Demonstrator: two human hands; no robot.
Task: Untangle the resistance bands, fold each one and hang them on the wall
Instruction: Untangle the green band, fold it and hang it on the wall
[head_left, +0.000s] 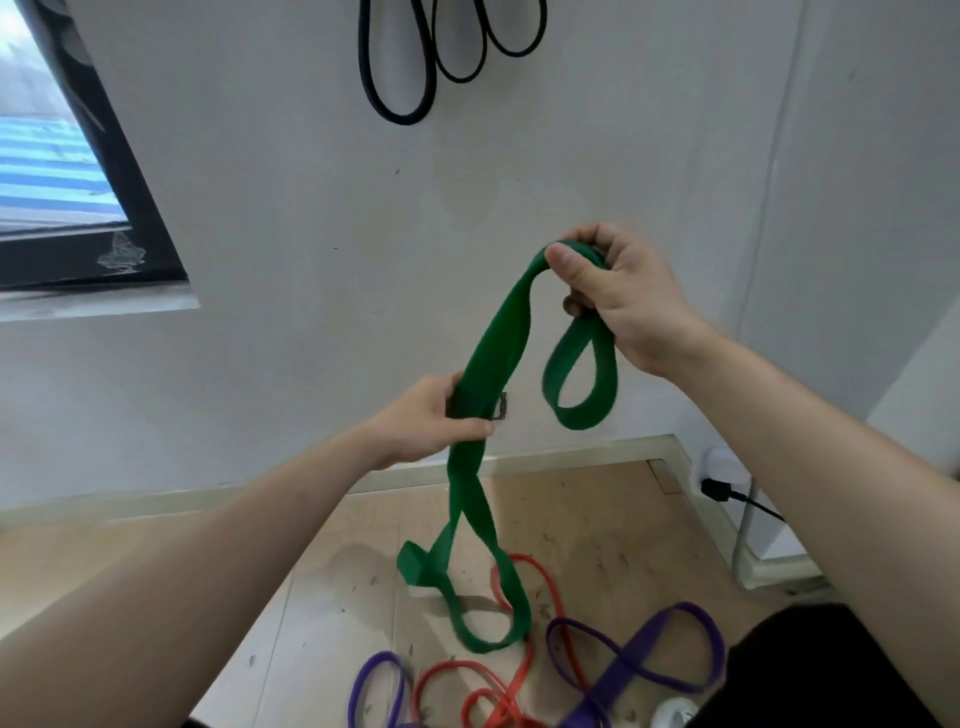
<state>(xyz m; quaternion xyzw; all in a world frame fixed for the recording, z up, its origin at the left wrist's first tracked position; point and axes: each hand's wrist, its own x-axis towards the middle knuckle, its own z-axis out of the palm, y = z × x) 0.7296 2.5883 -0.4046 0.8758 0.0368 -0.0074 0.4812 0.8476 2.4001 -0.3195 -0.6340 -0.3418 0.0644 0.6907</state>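
Note:
A wide green resistance band (498, 343) stretches between both hands in front of the white wall. My right hand (618, 296) pinches its top fold, and a short loop droops below that hand. My left hand (441, 421) grips the doubled band lower down. Below it the band twists and its bottom loop reaches the floor. A red band (524, 670) and a purple band (639, 660) lie tangled on the wooden floor. A black band (400, 78) hangs in loops high on the wall.
A dark-framed window (78, 171) is at the left. At the right a black plug (717, 488) sits in a wall socket, with a white pipe (743, 540) beside it. A small white round object (672, 714) lies at the bottom edge.

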